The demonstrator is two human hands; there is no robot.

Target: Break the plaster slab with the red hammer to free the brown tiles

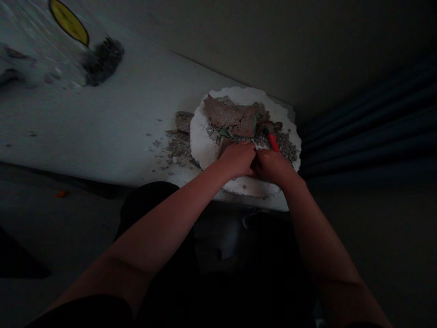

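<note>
Left hand (238,158) and right hand (276,166) bare, forearms (167,225) bare too. Sleeves (92,312) black, short, ending near the elbows. Trousers (148,198) black, detail lost in shadow. Beneath table's (136,123) near edge: shoe (246,221), pale trim, mostly hidden.

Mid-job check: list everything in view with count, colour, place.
Flat tabletop: 1, pale, under slab
Round ragged-edged slab: 1, white, table's right end
Perforated sheet: 1, brown, slab's far side
Gravel-like bits: many, grey, slab and table
Red-handled tool: 1, red grip, slab's right
Rough piece: 1, brown, left of slab
Clear plastic with oval label: 1, label yellow, upper left
Bristly clump: 1, black, by plastic
Pleated curtain: 1, dark blue, right
Small scrap: 1, orange, floor left
Left hand: 1, bare, slab's near side, hold unclear
Right hand: 1, bare, beside left
</note>
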